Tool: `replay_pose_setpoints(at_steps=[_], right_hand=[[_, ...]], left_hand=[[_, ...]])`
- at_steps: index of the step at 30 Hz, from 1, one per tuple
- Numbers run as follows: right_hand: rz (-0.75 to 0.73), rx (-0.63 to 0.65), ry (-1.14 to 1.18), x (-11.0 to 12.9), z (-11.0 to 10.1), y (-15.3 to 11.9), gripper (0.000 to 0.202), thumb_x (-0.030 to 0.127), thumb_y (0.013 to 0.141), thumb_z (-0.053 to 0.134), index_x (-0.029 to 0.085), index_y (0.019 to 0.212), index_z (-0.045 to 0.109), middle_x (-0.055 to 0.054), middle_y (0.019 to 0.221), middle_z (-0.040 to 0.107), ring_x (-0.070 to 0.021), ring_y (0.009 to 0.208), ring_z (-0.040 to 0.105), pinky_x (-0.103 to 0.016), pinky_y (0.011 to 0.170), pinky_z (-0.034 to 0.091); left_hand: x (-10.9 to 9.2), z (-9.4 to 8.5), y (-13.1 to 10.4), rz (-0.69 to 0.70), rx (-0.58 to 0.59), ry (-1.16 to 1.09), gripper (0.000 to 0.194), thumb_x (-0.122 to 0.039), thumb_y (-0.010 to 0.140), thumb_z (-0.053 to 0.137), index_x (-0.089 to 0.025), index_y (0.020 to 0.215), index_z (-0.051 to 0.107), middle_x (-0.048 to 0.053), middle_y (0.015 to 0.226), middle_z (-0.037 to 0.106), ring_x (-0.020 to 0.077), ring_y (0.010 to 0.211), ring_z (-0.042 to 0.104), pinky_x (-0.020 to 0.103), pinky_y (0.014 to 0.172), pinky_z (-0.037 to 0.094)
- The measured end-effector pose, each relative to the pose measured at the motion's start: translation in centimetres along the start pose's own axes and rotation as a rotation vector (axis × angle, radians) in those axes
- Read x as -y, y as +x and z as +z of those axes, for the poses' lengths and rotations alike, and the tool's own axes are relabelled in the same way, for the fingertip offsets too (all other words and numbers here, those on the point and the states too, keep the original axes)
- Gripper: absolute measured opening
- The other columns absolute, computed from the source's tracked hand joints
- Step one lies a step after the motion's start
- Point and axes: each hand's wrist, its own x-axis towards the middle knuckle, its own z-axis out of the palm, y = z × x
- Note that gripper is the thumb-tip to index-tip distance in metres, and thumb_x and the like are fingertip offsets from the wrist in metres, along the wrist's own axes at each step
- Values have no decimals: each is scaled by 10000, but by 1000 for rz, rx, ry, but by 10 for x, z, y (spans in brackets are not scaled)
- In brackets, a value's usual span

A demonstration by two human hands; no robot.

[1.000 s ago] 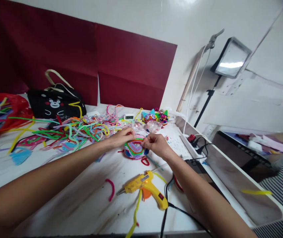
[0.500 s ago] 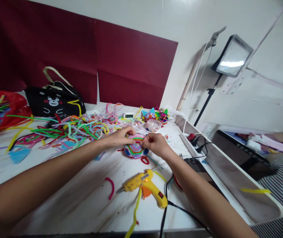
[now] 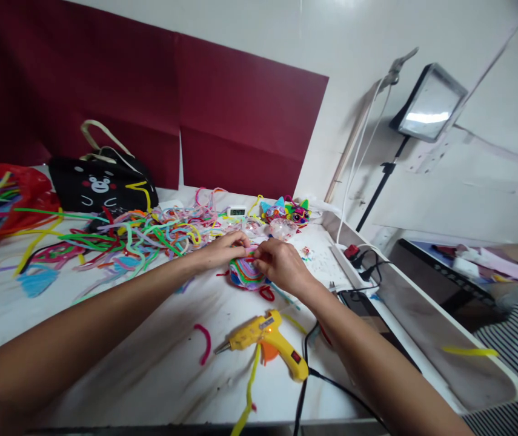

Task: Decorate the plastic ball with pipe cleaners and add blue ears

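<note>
A rounded craft piece of coiled pipe cleaners (image 3: 246, 275), striped in pink, orange, green and blue, is on the white table between my hands. My left hand (image 3: 226, 249) grips its upper left edge with thumb and fingers. From the right, my right hand (image 3: 281, 263) reaches over the piece, thumb and fingers pinched at its upper face; what lies between those fingertips is hidden. Just below the piece rests a red pipe-cleaner loop (image 3: 266, 293). A yellow hot glue gun (image 3: 263, 339) lies nearer to me, nozzle to the left, beside a curved magenta pipe cleaner (image 3: 204, 344).
Loose pipe cleaners (image 3: 149, 233) spread across the left, beside a black bag (image 3: 99, 191) and red plastic bag (image 3: 36, 194). Behind stand a small clock (image 3: 237, 212) and colourful animal-face crafts (image 3: 297, 212). At right are a power strip (image 3: 354, 266) and a dark tablet-like device (image 3: 368, 315).
My right hand has shifted slightly left and up over the striped piece. My left fingers have straightened and lowered along its top edge. The glue gun stays put.
</note>
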Motion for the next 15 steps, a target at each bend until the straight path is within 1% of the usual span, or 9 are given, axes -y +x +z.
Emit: replay_pose_setpoints(at_steps=[2, 5, 10, 15], right_hand=[[-1, 12, -27, -1, 2, 1, 99, 98, 726, 634, 176, 782, 655, -20, 742, 616, -143, 648, 518, -251, 618, 347], [2, 28, -41, -3, 3, 1, 90, 94, 737, 612, 174, 756, 648, -22, 737, 618, -141, 643, 523, -246, 608, 348], [47, 26, -28, -5, 3, 0, 68, 124, 746, 603, 174, 757, 649, -21, 729, 629, -129, 610, 524, -232, 573, 351], [95, 12, 13, -4, 5, 1, 80, 119, 731, 593, 177, 722, 649, -9, 671, 637, -121, 573, 531, -224, 558, 360]], left_hand=[[2, 1, 0, -20, -6, -23, 229, -337, 706, 525, -183, 870, 571, 25, 889, 598, 221, 912, 557, 335, 831, 438], [2, -1, -3, -21, 6, -50, 259, -336, 685, 527, -185, 890, 579, 35, 930, 613, 228, 947, 559, 328, 831, 441], [0, -4, -8, 2, 41, -92, 365, -262, 598, 559, -193, 954, 593, 39, 1045, 617, 240, 1024, 552, 324, 871, 443], [3, -1, -10, -1, 32, -108, 406, -228, 587, 558, -194, 990, 585, 42, 1102, 601, 245, 1050, 550, 329, 869, 459]])
